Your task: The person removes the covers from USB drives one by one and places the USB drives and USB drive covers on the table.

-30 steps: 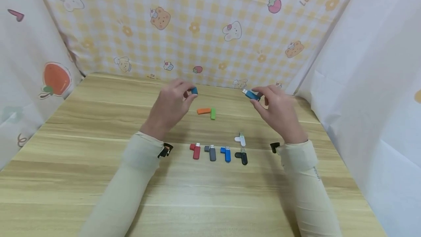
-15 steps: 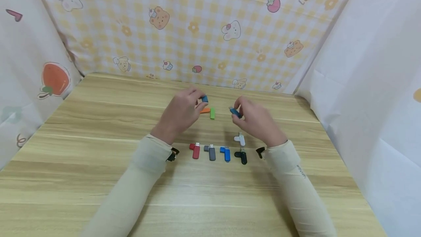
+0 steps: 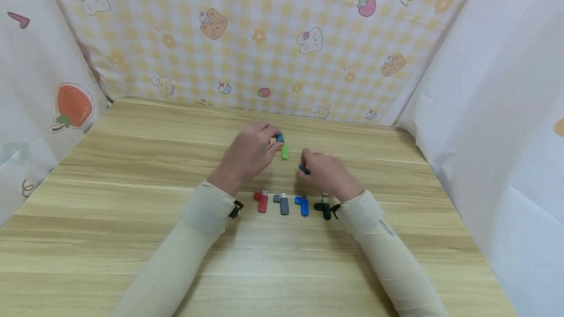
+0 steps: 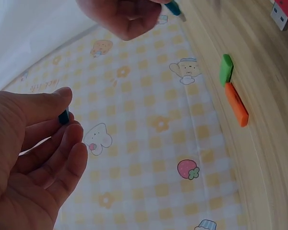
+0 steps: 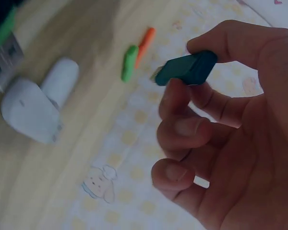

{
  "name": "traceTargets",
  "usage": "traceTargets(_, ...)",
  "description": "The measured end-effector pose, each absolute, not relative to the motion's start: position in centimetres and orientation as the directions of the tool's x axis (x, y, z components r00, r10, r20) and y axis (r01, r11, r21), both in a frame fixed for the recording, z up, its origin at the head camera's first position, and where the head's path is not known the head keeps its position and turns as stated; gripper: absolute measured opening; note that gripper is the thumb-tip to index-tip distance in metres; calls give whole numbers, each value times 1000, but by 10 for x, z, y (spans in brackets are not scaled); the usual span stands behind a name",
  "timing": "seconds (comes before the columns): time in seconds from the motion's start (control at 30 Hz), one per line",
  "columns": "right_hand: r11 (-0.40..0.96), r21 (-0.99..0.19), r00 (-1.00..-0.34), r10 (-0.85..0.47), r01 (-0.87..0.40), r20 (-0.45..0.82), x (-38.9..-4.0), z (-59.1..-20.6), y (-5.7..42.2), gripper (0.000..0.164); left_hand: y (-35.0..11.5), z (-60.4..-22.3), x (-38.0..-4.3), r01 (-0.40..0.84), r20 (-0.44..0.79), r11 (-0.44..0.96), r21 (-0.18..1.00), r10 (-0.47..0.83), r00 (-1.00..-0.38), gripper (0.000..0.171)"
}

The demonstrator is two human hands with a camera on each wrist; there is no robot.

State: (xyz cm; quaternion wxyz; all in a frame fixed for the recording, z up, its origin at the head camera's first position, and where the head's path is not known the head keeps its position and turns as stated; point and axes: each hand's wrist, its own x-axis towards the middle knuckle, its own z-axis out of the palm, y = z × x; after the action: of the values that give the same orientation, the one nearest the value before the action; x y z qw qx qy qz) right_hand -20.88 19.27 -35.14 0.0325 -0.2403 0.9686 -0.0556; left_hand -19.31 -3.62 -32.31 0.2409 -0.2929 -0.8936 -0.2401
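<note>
At the middle of the counter (image 3: 132,263), we are bringing both hands near each other without their meeting. With the left hand (image 3: 248,153), we are pinching a small dark-blue cap (image 3: 279,138) between thumb and forefinger, those fingers standing only the cap's width apart while the others are curling loosely. With the right hand (image 3: 328,172), we are gripping a teal USB flash drive (image 5: 187,68) by its sides, fingers closed to its thickness, the body tilting and its connector end pointing away from the palm. From the cap, that drive is hanging at about half past four, near but apart.

Between the hands, a green stick (image 3: 285,152) is lying just below the cap, toward half past five; it is touching an orange stick (image 4: 237,105), which the left hand is mostly hiding in the head view.

Closer to us, four uncapped drives are forming a row: from the teal one, a red drive (image 3: 263,202) is lying at eight o'clock, a grey drive (image 3: 284,205) at seven, a blue drive (image 3: 304,206) at six and a black drive (image 3: 326,210) at five. A white drive (image 5: 31,111) is resting at the black one's twelve o'clock, partly covered by the right hand from above.
</note>
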Motion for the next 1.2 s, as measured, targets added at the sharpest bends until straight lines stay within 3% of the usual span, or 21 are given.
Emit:
traceTargets(0.73, 953, -99, -922, -302, -286, -242, -205, -373, 173, 21, -31, -326, -192, 602, 479, 738, 306, 427, -767, 19)
traceTargets(1.2, 942, -164, -926, -321, -291, -200, -209, -348, 191, 21, -19, -337, -196, 583, 341, 756, 298, 487, -804, 24)
